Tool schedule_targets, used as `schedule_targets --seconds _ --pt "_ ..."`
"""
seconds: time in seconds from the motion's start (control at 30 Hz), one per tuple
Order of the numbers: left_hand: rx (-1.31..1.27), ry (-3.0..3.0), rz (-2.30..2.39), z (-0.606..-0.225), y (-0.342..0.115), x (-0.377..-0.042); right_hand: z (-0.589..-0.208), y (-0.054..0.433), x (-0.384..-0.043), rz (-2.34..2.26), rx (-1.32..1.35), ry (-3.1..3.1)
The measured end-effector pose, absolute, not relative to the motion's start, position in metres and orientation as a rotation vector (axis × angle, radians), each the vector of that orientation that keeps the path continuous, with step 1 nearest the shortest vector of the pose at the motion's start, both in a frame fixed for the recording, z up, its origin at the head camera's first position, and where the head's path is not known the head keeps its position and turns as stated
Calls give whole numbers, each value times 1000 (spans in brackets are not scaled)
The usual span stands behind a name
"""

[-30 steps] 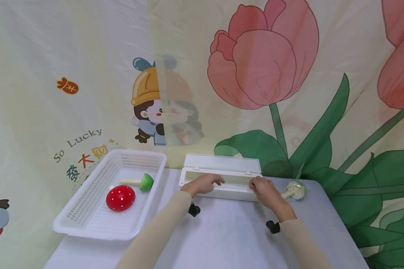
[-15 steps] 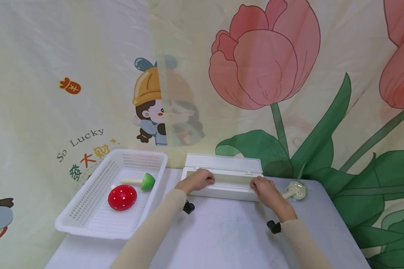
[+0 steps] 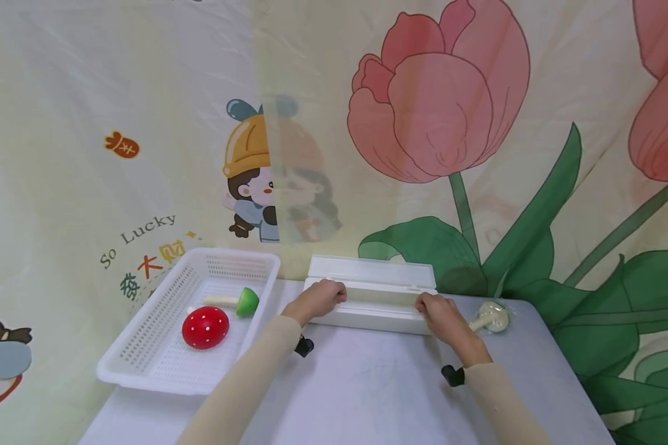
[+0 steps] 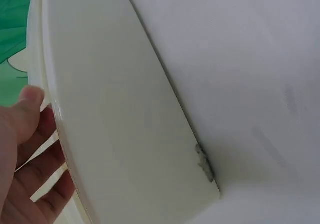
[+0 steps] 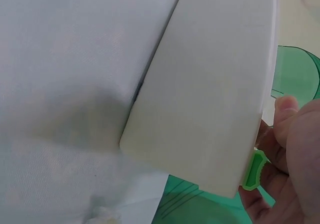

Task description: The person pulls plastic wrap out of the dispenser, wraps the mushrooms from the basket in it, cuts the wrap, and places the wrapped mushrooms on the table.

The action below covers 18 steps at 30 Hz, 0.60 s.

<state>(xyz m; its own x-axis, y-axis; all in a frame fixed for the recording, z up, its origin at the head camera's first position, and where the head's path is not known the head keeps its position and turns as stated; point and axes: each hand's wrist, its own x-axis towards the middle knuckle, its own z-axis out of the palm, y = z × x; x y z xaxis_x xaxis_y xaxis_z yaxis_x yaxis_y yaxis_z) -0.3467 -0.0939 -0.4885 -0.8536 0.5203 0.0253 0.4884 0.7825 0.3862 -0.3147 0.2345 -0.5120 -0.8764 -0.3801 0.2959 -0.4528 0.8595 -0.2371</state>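
Both left hand (image 3: 316,301) and right hand (image 3: 444,318) curl at a smooth, oblong white box (image 3: 373,321); whether clamped, I cannot tell.

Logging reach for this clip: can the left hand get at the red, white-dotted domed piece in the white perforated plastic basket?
Probably yes: the basket is open-topped, and nothing covers the red piece. The left hand is at the long white box, so it would need to leave there and swing leftward.

Tulip-printed backdrop (image 3: 172,93) (creased, pale) behind a whitish table (image 3: 373,389).
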Motion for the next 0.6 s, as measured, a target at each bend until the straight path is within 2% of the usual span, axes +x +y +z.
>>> schedule_targets --seconds 0.3,0.6 --pt "877 2998 636 -486 -89 -346 -503 235 -315 637 618 -2791" --pt "797 2876 780 -491 -94 -345 -505 234 -314 771 588 -2837"
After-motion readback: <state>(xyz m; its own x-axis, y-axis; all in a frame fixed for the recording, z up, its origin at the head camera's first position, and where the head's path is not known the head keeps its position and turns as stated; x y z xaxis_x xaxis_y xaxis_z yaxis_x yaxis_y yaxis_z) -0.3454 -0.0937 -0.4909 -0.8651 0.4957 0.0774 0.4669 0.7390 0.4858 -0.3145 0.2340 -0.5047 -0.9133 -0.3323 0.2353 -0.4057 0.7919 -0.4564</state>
